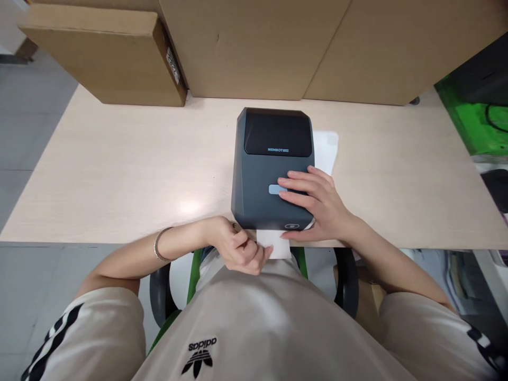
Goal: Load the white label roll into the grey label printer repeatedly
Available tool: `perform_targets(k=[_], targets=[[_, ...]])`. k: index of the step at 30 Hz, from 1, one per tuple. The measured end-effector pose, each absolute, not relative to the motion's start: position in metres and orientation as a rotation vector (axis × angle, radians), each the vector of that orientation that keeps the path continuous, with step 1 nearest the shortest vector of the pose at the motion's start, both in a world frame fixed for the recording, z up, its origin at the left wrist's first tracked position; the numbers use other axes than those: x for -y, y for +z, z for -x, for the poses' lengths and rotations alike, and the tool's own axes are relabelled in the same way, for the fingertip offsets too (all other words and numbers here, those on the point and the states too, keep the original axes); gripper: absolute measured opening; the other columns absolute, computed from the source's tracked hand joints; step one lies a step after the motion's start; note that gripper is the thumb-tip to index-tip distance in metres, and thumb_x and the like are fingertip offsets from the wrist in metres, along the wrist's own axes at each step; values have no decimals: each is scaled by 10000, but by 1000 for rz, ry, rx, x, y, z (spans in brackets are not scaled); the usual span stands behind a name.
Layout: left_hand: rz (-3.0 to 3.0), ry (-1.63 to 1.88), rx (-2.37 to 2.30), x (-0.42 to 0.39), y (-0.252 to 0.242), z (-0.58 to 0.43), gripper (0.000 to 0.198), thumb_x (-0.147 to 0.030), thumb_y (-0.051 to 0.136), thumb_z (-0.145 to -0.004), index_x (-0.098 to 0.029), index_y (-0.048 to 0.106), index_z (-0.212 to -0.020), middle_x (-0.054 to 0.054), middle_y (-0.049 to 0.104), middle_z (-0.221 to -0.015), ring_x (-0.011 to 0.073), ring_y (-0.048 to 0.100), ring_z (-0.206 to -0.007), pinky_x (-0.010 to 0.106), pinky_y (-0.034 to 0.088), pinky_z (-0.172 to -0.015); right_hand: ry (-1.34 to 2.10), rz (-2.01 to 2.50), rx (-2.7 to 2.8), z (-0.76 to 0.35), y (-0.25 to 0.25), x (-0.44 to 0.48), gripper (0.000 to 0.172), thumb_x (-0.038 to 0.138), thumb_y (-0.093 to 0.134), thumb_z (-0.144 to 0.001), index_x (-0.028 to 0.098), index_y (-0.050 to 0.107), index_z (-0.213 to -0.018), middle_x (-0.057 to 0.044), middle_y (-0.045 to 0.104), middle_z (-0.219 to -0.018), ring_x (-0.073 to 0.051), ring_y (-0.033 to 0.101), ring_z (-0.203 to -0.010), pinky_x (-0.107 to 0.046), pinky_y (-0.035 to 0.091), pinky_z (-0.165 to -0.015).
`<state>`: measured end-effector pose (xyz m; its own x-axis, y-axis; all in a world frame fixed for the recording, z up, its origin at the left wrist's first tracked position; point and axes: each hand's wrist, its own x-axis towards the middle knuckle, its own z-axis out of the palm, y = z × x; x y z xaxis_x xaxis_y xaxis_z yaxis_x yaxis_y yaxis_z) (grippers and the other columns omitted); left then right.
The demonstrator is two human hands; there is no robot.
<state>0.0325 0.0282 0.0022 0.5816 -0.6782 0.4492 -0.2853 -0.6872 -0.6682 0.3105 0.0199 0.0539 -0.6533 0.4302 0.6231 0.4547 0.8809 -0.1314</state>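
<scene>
A dark grey label printer (262,206) marked NIIMBOT stands near the table's front edge, with a black window on top and a pale blue button (274,189). From its front, a white label strip (282,251) sticks out over the edge. My left hand (243,247) is closed on the strip's left side, its fingers curled and the thumb on the paper. Spread over the printer's right side is my right hand (317,203), fingertips beside the button and thumb low by the strip. Behind the printer's right side lies a white sheet (326,151), partly hidden.
A flat cardboard box (130,69) leans at the back left of the pale wooden table (130,169). Larger cardboard panels (254,53) line the back. At the right edge are a green surface (468,121) and dark items. Chair armrests (161,293) flank my body.
</scene>
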Motion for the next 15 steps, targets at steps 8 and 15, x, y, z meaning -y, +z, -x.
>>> perform_targets(k=[8,15], targets=[[2249,-892,-723,-26,20,-32,250,-132,783,-880,-376,834,-860,-8,708,-862,137,611,-673,201,502,-384,-35,737,2430,-316,75,-15,766,638,790,-895,381,554,-1577,-48,710,-1491,-315,695,-1391,-573,535,-1230],[2375,-1022,-681,-28,17,-39,293,-38,799,-818,-322,792,-746,-5,674,-812,154,562,-648,266,483,-424,80,604,2226,-324,132,-49,742,589,834,-892,390,624,-1575,-57,736,-1450,-333,712,-1374,-570,570,-1235]])
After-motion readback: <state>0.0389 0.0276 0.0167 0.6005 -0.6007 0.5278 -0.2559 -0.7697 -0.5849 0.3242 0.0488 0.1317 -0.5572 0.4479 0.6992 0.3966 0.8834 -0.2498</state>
